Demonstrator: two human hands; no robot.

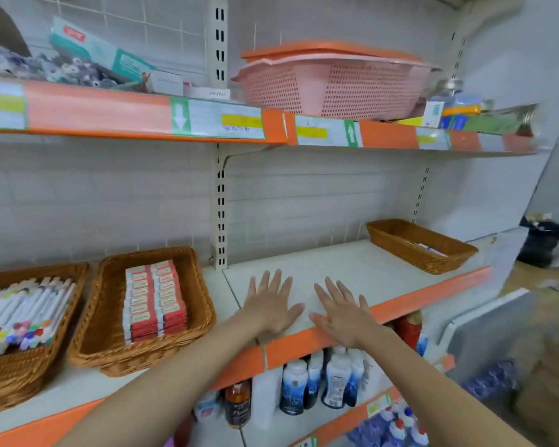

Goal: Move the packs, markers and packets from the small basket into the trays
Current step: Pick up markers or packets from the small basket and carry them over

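Observation:
Both my hands lie flat, fingers spread, on the bare white shelf near its orange front edge: my left hand (269, 303) and my right hand (345, 312), side by side and holding nothing. To their left a wicker tray (110, 343) holds stacked red-and-white packs (154, 301). Further left another wicker tray (20, 372) is full of white markers (20, 314) with coloured caps. At the back right of the same shelf stands a narrow wicker tray (400, 243) with a packet (431, 250) lying inside.
The upper shelf carries a pink perforated basket (329, 88) under an orange lid, boxes and small packets at left, and cartons at right. Below, bottles (320, 382) stand on the lower shelf. A cardboard box (549, 391) sits on the floor at right.

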